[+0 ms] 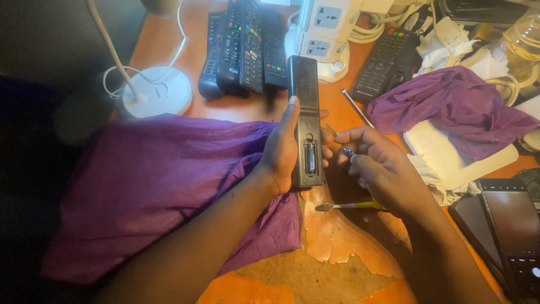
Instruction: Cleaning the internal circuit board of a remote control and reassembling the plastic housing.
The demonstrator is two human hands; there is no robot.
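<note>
My left hand (284, 151) grips a black remote control (304, 84) turned back side up. Its battery bay is uncovered and one blue battery (309, 158) sits in it. My right hand (378, 166) hovers just to the right of the bay, with a second small blue battery (348, 152) pinched between its fingertips. A toothbrush with a yellow-green handle (349, 206) lies on the table under my right hand.
Several black remotes (247, 45) lie at the back, next to a white power strip (324, 34) and another remote (389, 62). A white lamp base (160, 93) stands on the left. Purple cloths (163, 186) (450, 104) flank my hands. Dark devices (506, 231) sit at the right. The orange tabletop (337, 247) is peeling.
</note>
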